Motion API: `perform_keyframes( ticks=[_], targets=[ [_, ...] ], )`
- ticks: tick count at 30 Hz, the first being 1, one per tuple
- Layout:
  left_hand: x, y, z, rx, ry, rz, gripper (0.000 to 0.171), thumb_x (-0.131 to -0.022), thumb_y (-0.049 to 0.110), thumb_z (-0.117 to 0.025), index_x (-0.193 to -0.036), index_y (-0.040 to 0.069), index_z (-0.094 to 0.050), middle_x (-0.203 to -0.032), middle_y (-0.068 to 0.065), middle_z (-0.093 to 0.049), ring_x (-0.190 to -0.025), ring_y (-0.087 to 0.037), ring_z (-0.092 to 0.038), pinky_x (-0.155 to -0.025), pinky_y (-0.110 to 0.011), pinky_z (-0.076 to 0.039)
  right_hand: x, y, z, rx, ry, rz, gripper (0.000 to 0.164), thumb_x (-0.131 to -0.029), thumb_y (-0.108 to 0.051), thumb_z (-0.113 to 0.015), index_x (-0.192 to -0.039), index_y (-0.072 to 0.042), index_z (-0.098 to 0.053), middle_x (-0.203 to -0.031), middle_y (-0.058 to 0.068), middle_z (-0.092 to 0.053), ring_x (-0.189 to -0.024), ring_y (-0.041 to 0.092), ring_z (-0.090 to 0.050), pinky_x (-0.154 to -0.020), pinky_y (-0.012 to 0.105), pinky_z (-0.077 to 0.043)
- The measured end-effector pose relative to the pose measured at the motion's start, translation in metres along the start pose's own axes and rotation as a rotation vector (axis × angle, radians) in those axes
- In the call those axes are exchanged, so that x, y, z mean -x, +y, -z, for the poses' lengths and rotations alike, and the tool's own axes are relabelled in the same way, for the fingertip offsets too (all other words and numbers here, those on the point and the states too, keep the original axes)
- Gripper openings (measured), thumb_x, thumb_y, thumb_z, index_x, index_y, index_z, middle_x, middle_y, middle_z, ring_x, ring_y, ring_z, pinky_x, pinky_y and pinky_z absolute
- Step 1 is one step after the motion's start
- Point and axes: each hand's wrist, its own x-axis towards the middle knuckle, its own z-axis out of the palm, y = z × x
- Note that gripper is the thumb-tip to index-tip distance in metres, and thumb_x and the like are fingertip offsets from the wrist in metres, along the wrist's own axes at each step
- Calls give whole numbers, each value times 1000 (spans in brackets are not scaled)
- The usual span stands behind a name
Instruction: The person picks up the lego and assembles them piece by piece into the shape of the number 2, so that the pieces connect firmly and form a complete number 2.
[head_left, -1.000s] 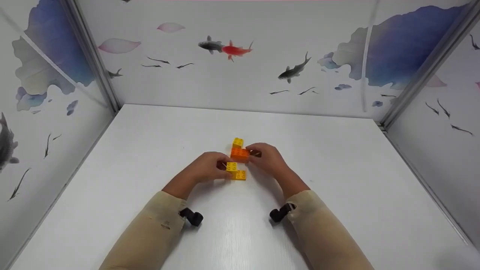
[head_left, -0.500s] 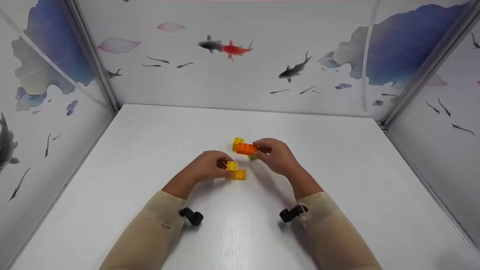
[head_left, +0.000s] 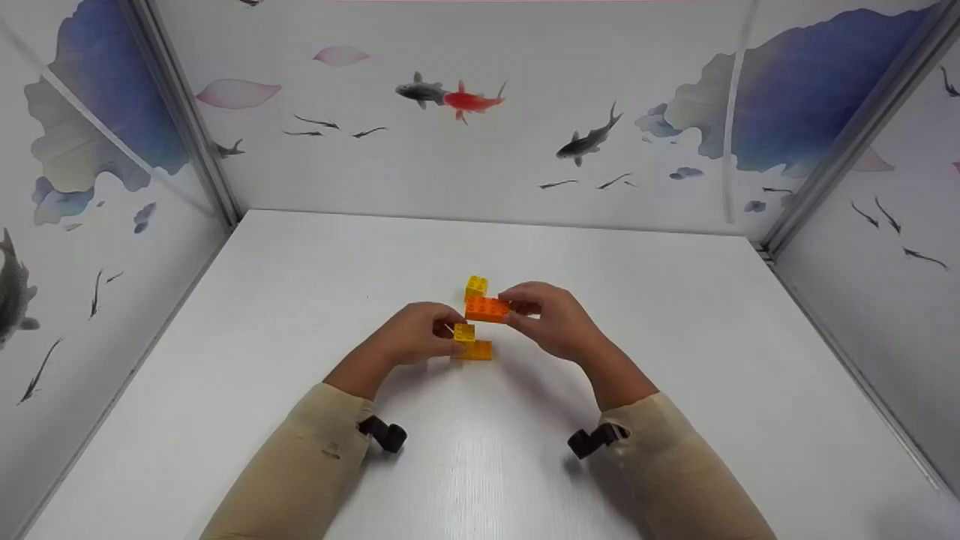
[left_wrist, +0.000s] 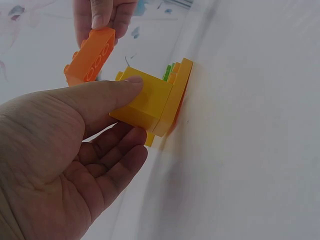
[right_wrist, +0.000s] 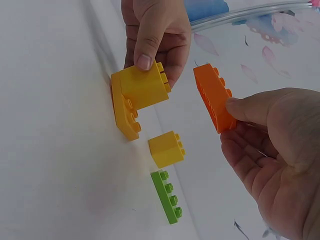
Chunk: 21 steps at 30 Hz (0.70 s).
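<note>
My left hand [head_left: 412, 331] pinches a square yellow building block [head_left: 464, 333] between thumb and fingers. That block sits on one end of a flat yellow-orange brick [right_wrist: 125, 112], whose other studs are bare. In the right wrist view my right hand [right_wrist: 285, 140] pinches an orange brick [right_wrist: 214, 97] by one end, its studs facing away from the yellow block. The orange brick is held up off the table, just behind the left hand's block in the head view.
A second yellow block [right_wrist: 166, 149] and a thin green brick [right_wrist: 166, 197] stand on the white table [head_left: 300, 255] beyond the hands. The orange brick hides the green one in the head view. Printed walls [head_left: 315, 172] enclose the table.
My right hand has lifted the orange brick, first up and to the right, then slightly back left and nearer. My left hand and its yellow block have stayed put.
</note>
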Motion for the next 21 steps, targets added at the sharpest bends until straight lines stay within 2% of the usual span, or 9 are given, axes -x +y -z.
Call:
perform_keyframes(
  ticks=[4,11,21],
  targets=[
    [0,1,0,-1,4,6,39,-93,30,-85,-129,18,-74,-113,1,-72,-102,-21,-63,-98,-38,-58,0,-1,-4,2,-19,5,29,-100,-14,-76,-129,-19,-77,-129,-2,-73,-120,25,-70,-111,43,-58],
    [1,1,1,-4,-1,12,36,-92,30,-86,-125,20,-75,-108,2,-71,-99,-22,-62,-93,-36,-57,1,-4,-7,28,-43,-17,29,-100,-16,-78,-128,-22,-77,-129,-4,-73,-115,19,-69,-111,42,-58],
    [4,3,3,15,5,5,31,-92,28,-86,-120,20,-75,-107,2,-71,-97,-22,-61,-88,-34,-55,2,-4,-12,51,-72,-1,30,-99,-16,-78,-129,-21,-77,-129,-4,-73,-116,20,-69,-110,46,-58]
  ],
)
